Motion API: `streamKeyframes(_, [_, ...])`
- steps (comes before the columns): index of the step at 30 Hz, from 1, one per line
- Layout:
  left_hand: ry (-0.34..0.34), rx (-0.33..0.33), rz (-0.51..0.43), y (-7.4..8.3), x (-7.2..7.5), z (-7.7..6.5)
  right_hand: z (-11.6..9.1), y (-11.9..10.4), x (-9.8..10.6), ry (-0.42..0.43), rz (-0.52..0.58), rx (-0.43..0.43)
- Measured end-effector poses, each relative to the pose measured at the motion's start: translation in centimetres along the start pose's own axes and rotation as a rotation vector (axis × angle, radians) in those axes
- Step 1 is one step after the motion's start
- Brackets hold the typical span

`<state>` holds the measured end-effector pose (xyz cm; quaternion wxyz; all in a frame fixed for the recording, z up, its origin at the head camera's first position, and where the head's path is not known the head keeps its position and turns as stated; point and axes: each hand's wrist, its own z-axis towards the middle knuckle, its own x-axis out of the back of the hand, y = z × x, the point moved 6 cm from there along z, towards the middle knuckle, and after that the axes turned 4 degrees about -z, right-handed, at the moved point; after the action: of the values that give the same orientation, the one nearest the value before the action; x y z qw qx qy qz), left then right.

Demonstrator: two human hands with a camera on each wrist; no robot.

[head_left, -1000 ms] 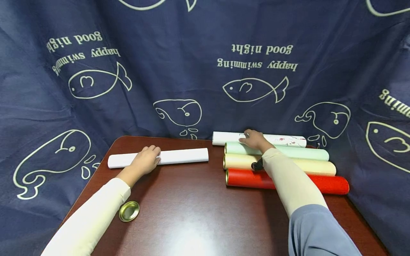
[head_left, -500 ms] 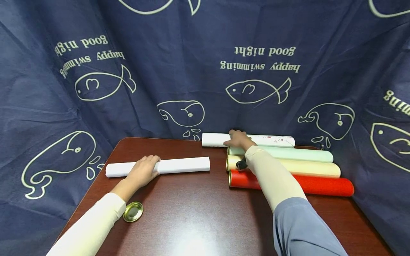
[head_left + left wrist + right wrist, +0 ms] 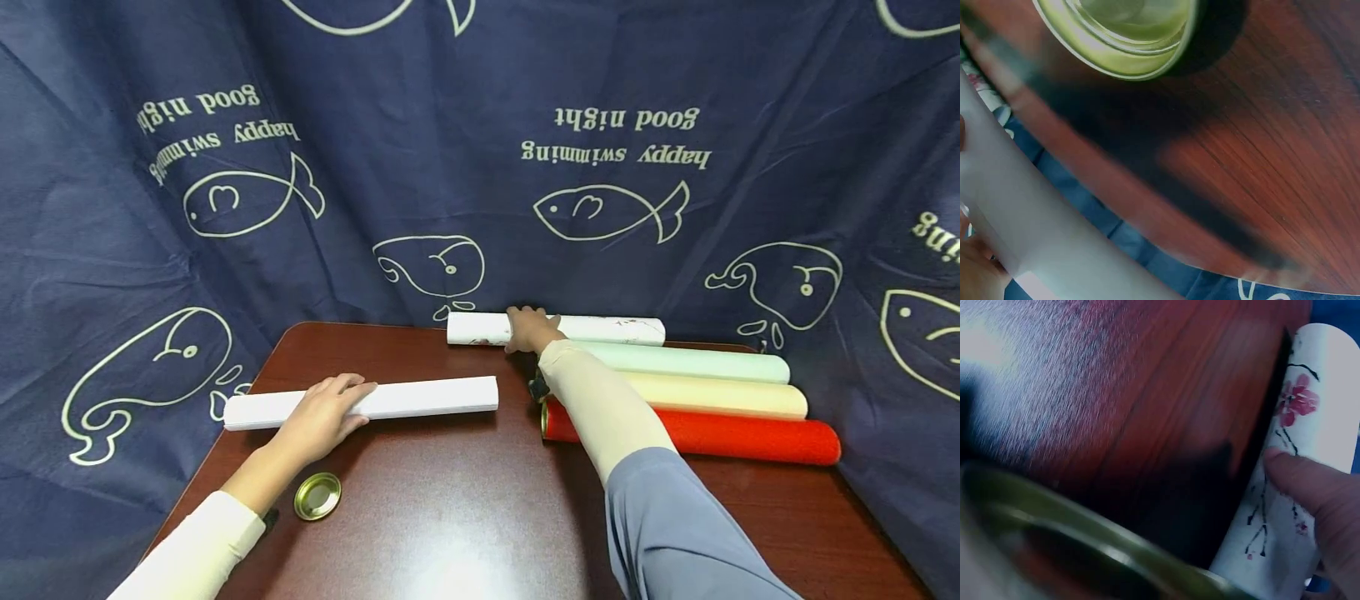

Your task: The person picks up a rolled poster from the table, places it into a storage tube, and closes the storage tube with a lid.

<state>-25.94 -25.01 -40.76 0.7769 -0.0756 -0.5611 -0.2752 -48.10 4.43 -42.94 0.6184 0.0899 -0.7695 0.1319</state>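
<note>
In the head view my left hand (image 3: 318, 417) grips a plain white tube (image 3: 431, 399) at the table's left, fingers over it and thumb on the near side. My right hand (image 3: 531, 330) holds a white tube with pink blossoms (image 3: 615, 329) by its left half, at the back edge against the curtain. The right wrist view shows that thumb (image 3: 1300, 478) pressing on the printed blossom side. Across the left wrist view's lower left runs the white tube (image 3: 1054, 200); only parts of the holding fingers appear at the edge.
A pale green tube (image 3: 690, 362), a cream tube (image 3: 720, 395) and a red tube (image 3: 742, 436) lie side by side at the right. A round gold lid (image 3: 317, 496) lies near my left forearm. Behind the brown table (image 3: 450, 483) hangs a dark blue curtain (image 3: 450, 150).
My right hand has moved the blossom tube leftward along the back edge, turning blossoms into view at its left end. The plain white tube has come nearer with my left hand and looks larger.
</note>
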Motion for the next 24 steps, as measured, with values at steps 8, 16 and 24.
streamKeyframes(8, [0.085, -0.06, -0.048, 1.6, 1.8, -1.9, 0.5, -2.3, -0.8, 0.045, -0.132, 0.083])
streamKeyframes(16, [0.14, -0.05, -0.061, 1.5, 2.8, -3.1, 0.0, -4.6, 1.2, 0.174, -0.087, 0.269])
streamKeyframes(24, [0.157, -0.073, -0.087, 1.6, 3.1, -3.3, -2.9, -5.3, 5.2, 0.411, -0.047, 0.428])
